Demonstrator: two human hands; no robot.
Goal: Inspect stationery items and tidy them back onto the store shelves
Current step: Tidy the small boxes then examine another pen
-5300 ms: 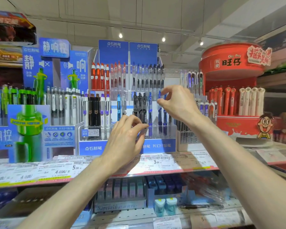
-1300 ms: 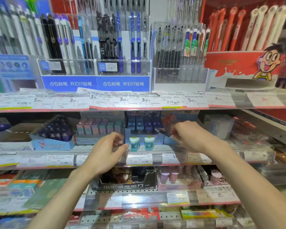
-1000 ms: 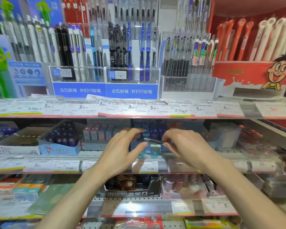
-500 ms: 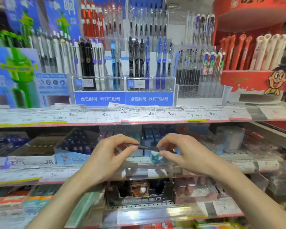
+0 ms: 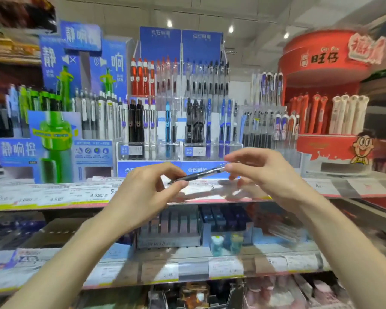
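Pen (image 5: 198,175) held level in front of the pen rack (image 5: 178,121), left hand (image 5: 143,197) pinching its tip end, right hand (image 5: 265,172) pinching the other; best roll it slowly, check barrel and clip, then find its matching slot.

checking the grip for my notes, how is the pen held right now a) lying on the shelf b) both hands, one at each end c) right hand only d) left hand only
b: the left hand pinches one end of the pen and the right hand pinches the other, in front of the shelf.
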